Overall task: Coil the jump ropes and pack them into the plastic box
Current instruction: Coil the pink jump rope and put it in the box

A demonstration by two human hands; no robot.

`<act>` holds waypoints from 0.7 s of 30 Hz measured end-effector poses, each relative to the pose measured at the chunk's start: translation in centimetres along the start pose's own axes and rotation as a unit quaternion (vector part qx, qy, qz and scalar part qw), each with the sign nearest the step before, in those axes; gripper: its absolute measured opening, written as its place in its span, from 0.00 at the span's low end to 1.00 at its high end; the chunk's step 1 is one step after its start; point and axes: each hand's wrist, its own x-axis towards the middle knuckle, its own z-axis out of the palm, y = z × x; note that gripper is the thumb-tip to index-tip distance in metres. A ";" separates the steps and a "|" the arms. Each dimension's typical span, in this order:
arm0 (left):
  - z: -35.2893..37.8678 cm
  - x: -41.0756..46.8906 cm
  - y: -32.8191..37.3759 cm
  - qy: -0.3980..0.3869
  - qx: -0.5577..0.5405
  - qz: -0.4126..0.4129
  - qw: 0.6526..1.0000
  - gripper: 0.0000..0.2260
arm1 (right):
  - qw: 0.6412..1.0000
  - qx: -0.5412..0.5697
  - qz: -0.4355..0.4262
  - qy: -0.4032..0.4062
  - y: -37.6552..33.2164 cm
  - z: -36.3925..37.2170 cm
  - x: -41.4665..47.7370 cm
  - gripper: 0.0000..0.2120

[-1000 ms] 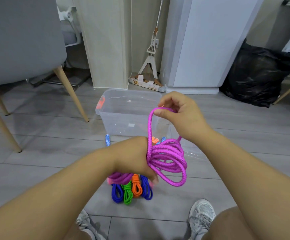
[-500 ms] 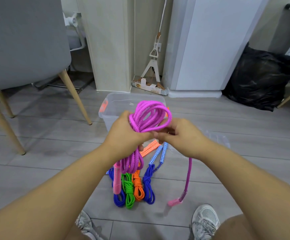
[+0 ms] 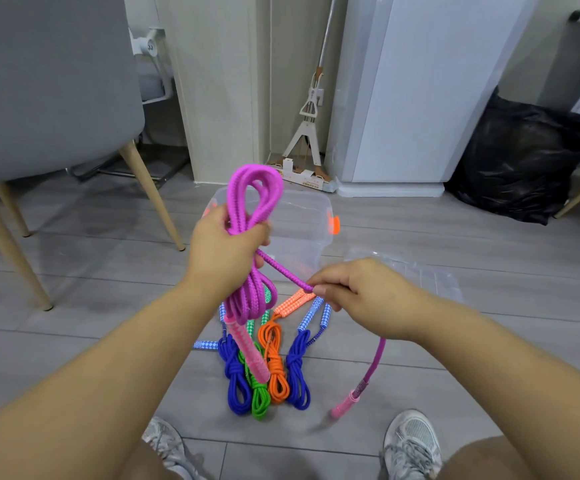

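Right hand (image 3: 361, 299) moved out, pinching purple rope (image 3: 247, 303) tail; left hand (image 3: 226, 251) grips it coiled. Wrap tight w/ tail kept taut.

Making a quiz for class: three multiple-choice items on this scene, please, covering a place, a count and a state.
1. The clear plastic box stands: A on the floor; B on a chair; C on a lap.
2. How many coiled jump ropes lie on the floor? A two; B four; C six.
3. The magenta braided jump rope is: A in the box; B gripped by the left hand, pinched by the right hand; C lying untouched.
1A, floor tiles surround it. 2B, two blue, one green, one orange. 3B, both hands hold it above the floor.
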 end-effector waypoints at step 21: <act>1.4 -1.2 -1.3 -0.352 0.368 0.168 0.844 0.12 | 0.971 0.027 -0.117 0.209 -0.3 -1.9 1.6 0.04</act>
